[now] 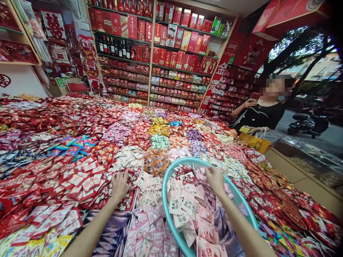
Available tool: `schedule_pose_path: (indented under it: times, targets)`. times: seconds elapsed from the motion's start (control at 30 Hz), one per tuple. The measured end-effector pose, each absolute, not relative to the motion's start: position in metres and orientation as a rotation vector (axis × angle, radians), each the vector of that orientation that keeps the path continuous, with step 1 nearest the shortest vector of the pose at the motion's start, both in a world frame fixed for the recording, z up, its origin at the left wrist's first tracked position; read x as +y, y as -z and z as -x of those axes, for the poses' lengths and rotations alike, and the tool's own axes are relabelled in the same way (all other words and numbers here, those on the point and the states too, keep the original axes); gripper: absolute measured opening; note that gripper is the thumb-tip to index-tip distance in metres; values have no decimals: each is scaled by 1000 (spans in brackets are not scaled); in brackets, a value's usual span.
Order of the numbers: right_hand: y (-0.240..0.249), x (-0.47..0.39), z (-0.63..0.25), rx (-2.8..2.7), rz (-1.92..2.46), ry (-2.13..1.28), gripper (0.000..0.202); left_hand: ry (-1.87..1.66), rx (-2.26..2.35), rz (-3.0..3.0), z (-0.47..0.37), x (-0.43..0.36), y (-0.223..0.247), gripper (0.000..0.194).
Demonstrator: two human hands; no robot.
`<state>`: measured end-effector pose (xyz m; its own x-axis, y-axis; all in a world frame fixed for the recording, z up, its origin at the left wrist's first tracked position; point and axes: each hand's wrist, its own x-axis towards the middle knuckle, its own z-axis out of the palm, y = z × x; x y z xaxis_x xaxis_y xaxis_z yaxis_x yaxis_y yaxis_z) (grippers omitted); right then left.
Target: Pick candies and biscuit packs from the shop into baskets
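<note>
A light blue plastic basket (168, 210) holds pale pink packets with black lettering (175, 205), pink packets (207, 232) and some red ones near its far side. My right hand (215, 181) is at the basket's far right rim, its fingers bent inward over the packets; what they grip is hidden. Left of the basket, my left hand (120, 185) reaches down with curled fingers onto dark red packets (128, 201). Its fingertips are partly hidden, so what it holds cannot be made out. Between hand and basket lie more pale lettered packets (150, 192).
Heaps of wrapped packets in many colours, among them blue ones (71, 147), spread around me. A tray of dark purple packets (109, 232) sits near my left forearm. Shelves of boxes and bottles (152, 46) stand behind. A person in black (257, 114) with a yellow bag (255, 142) stands right.
</note>
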<state>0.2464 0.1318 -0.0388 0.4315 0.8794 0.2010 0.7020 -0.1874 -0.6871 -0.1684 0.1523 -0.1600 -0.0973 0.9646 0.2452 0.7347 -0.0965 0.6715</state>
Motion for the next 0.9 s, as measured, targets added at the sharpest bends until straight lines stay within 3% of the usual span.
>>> schedule_pose_path:
  times: [0.2, 0.27, 0.37, 0.43, 0.57, 0.9]
  targets:
    - [13, 75, -213, -1228, 1745, -538, 38, -1198, 1709, -1473, 160, 128, 123, 67]
    - [8, 56, -188, -1168, 1590, -733, 41, -1231, 1475, -1253, 151, 109, 101, 61]
    - [7, 34, -145, -1221, 1428, -932, 37, -1183, 730, -581, 134, 76, 63, 59]
    - [9, 26, -119, -1286, 1354, -1014, 33, -1104, 541, -386, 121, 57, 41, 59]
    - [12, 20, -86, -1342, 1289, -1074, 29, -1021, 455, -306, 100, 35, 19, 58]
    - [14, 6, -70, -1063, 1075, -1481, 31, -1049, 411, -433, 65, 16, 20, 49]
